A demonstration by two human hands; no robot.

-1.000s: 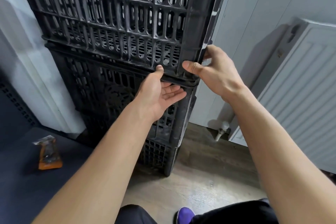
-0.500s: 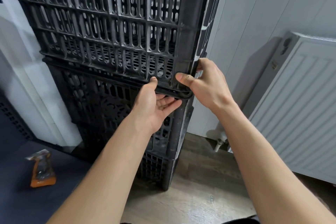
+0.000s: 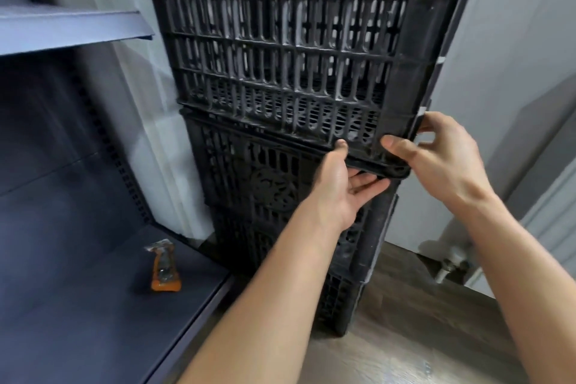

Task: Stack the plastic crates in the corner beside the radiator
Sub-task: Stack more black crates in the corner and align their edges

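Head view: the upper crate (image 3: 280, 56), black and slatted, sits on top of the lower crate (image 3: 249, 184) in the stack. The left hand (image 3: 339, 187) grasps the upper crate's bottom rim just above the lower crate's front, thumb on the face and fingers stretched beneath. The right hand (image 3: 442, 159) grips the same rim at its right corner, thumb in front, fingers wrapped round the side. Right of the lower crate stands the white radiator (image 3: 554, 221), its valve (image 3: 448, 265) near the wooden floor (image 3: 420, 337); left of the lower crate an orange packet (image 3: 165, 271) lies on a dark shelf (image 3: 93, 305)
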